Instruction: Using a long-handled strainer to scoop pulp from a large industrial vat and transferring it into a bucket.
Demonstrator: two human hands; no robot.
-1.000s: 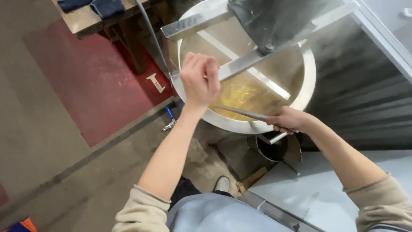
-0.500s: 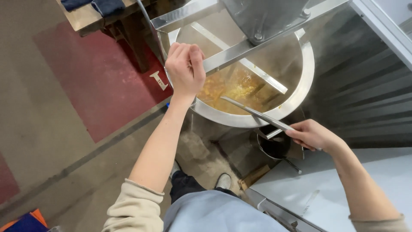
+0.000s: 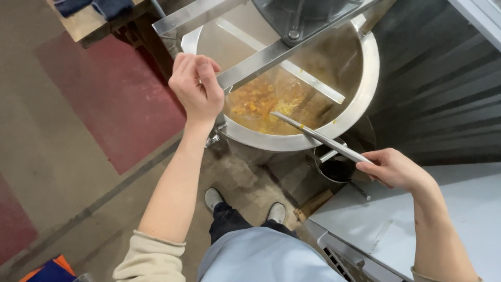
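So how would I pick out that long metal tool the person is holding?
Find the big round steel vat of orange-yellow food at the top. A long thin metal handle slants from the food over the vat's near rim to the right hand. Unlike the fixed flat bars across the vat, it is loose and hand-held.

Right hand (image 3: pixel 394 169) has pulled back from the rim of the large round stainless steel kettle (image 3: pixel 365 89) toward the pale grey counter (image 3: pixel 459 209), sliding along the long flat metal stirring handle (image 3: pixel 321 138); more handle now shows. Left hand (image 3: pixel 197 86) has shifted from over the yellow-orange food (image 3: pixel 261 102) to outside the kettle's left rim, fingers curled. The view has tilted down, so grey shoes (image 3: pixel 213 197) show.
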